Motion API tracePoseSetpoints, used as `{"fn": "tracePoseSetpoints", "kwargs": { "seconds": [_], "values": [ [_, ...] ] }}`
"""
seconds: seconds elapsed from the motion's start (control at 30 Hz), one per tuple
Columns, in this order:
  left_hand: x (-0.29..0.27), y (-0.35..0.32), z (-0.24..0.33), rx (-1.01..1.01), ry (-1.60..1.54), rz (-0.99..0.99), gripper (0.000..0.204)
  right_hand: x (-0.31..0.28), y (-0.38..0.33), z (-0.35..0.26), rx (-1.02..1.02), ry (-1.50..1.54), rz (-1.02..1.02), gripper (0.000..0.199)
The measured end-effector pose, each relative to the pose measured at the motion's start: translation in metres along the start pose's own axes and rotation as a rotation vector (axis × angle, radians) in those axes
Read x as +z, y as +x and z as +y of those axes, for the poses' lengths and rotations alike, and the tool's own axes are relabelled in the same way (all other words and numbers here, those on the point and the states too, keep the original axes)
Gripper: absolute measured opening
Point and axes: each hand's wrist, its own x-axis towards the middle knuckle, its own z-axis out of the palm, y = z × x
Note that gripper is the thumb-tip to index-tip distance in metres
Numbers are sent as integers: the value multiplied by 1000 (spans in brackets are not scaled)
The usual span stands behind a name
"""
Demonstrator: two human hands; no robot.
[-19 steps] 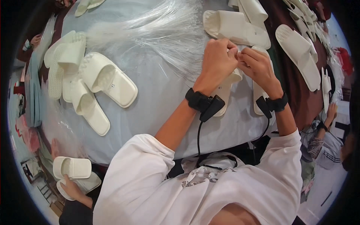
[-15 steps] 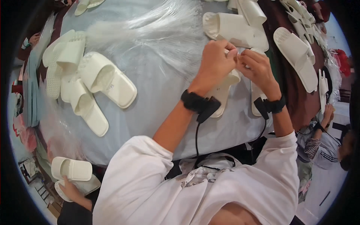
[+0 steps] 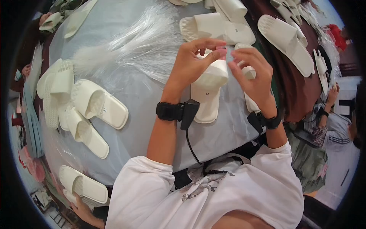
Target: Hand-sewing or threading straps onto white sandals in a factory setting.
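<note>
My left hand [image 3: 192, 63] is raised over a cream slipper [image 3: 206, 105], thumb and forefinger tips close together on something tiny and dark that I cannot make out. Just to its right, my right hand [image 3: 253, 74] has curved fingers, with its thumb and forefinger apart and nothing visible between them. The slipper under my left hand lies sole down, heel toward me, its front partly covered by the hand. A second slipper [image 3: 250, 100] sits beneath my right hand and is mostly hidden. Any clear strand between the hands is too fine to see.
A bundle of clear plastic strands [image 3: 126, 49] spreads across the grey-covered table [image 3: 152, 133]. Cream slippers [image 3: 100, 105] are grouped at left, and more [image 3: 217, 26] lie at the far side. Another person's hand [image 3: 82, 210] touches a slipper at lower left. Someone sits at right.
My hands have drawn apart from where they met, and the right fingers have loosened. The whole view has shifted, uncovering more of the slipper beneath.
</note>
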Motion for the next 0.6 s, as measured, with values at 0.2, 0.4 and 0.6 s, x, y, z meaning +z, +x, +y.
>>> {"fn": "tracePoseSetpoints", "kwargs": {
  "seconds": [0.2, 0.4, 0.6],
  "values": [
    [0, -6, -3, -2, -73, -55, 25, -10, -3, -6, 544, 436, -95, 21],
    [-9, -3, 10, -24, 13, -218, 23, -19, -10, 2, 621, 844, -154, 18],
    [-11, -7, 10, -39, -45, -264, 22, -16, -14, 3, 639, 887, -133, 17]
  ]
}}
